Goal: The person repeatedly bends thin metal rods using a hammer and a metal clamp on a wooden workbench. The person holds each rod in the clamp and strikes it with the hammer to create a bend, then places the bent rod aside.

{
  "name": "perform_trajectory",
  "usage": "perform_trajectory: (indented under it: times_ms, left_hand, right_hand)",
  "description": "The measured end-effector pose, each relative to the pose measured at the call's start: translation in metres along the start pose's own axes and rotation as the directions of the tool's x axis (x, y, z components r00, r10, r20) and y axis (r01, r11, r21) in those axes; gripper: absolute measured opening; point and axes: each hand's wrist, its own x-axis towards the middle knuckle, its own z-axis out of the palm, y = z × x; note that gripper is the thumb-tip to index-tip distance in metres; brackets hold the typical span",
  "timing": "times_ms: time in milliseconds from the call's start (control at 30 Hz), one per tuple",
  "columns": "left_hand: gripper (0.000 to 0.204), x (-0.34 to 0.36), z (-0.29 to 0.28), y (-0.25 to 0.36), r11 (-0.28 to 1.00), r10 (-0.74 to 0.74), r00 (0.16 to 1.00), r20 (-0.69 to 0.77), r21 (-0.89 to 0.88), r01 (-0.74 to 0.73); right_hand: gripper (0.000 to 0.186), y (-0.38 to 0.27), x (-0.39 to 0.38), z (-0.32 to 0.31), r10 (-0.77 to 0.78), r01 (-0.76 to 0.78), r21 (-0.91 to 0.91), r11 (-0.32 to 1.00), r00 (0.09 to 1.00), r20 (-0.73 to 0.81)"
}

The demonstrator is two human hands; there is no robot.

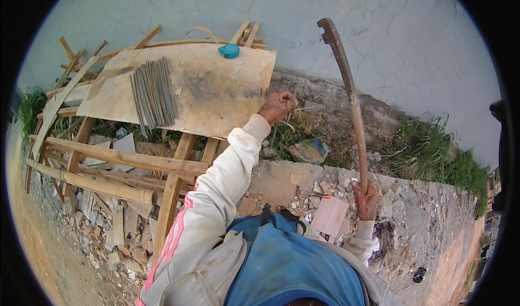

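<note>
- While our right hand [366,198] is wrapped closed round the bottom end of the rusty bending bar [346,92], the bar stands nearly upright, its long axis rising from the fist and leaning a little toward our left, with the notched head at the top against the cracked plastered wall [411,29].
- Our left hand [278,106] is stretched out to the right-hand edge of the plywood bench top [216,97], near its lower right corner, fingers shut round thin steel rods [297,101]; how many we cannot tell, since they show only as fine lines poking out past the knuckles.
- The relation that counts: the rods lie to the left of the bar and below its head, with the bar's shaft passing well apart from the left fist. The left hand is much the nearer to the bench; the right hand sits low, over the rubble [325,189] beside the concrete slab.
- On the bench, toward its left half, a bundle of grey cut rods [154,92] lies with long axes running from the far edge to the near edge, fanning slightly.
- A blue tape measure [229,50] sits at the far edge of the board, well apart from both hands.
- Timber and bamboo trestle [103,168] carries the board; a crumpled bag [309,150] lies on the ground between the hands.
</note>
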Motion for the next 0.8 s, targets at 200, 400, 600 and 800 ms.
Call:
perform_trajectory:
  times_ms: [200, 400, 600, 800]
  left_hand:
    - [0.017, -0.066, 0.004, 0.039, 0.935, 0.206, 0.978, 0.033, -0.302, -0.187]
    - [0.022, -0.094, 0.002, 0.013, 0.858, 0.237, 0.971, -0.028, -0.463, -0.223]
    - [0.022, -0.093, 0.000, -0.009, 0.858, 0.207, 0.972, -0.111, -0.456, -0.235]
    - [0.029, -0.071, -0.013, -0.008, 0.945, 0.030, 0.937, -0.348, -0.295, -0.140]
  right_hand:
    - [0.036, -0.007, 0.028, 0.093, 0.125, -0.159, 0.348, 0.924, 0.985, 0.120]
    - [0.052, -0.034, 0.070, 0.127, 0.053, -0.149, 0.409, 0.900, 0.970, 0.237]
    - [0.046, -0.034, 0.110, 0.161, 0.024, -0.246, 0.426, 0.871, 0.887, 0.462]
    - [0.030, -0.020, 0.176, 0.166, -0.070, -0.122, 0.337, 0.933, 0.860, 0.506]
